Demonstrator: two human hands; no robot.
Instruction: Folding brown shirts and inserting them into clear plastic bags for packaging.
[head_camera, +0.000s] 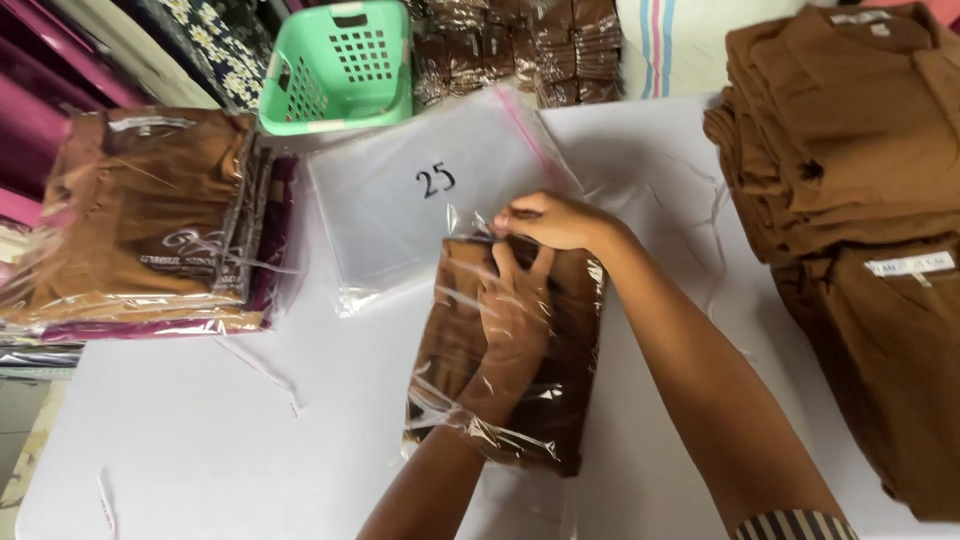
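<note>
- Brown folded shirt (560, 400) lies in the middle of the white table (200, 430), most of the way inside a clear plastic bag (450, 400).
- The bag is shiny and crinkly. Its open end points toward the far side of the table.
- The left hand (512, 310) is pushed inside the bag, on top of the shirt. Its fingers are spread flat and press down. They are not wrapped around anything.
- The right hand (550, 220) is at the far end of the bag. Its fingers are pinched shut on the edge of the plastic there.
- A striped sleeve cuff (795, 525) shows on the right arm, near the bottom edge of the picture.
- Just past the hands lies a flat stack of empty clear bags (400, 220). The top one has a pink strip along one edge and a dark mark drawn on it.
- On the left side of the table sits a pile of bagged shirts (140, 220), brown on top and purple lower down.
- On the right side is a tall pile of loose brown shirts (840, 130) with no bags on them. One more brown shirt (890, 370) lies in front of that pile.
- A green plastic basket (340, 65) with holes in its sides stands at the far edge, behind the empty bags.
- More small brown packs (520, 45) are stacked behind the basket.
- Thin strips of peeled tape (265, 372) lie on the table near the left pile.
</note>
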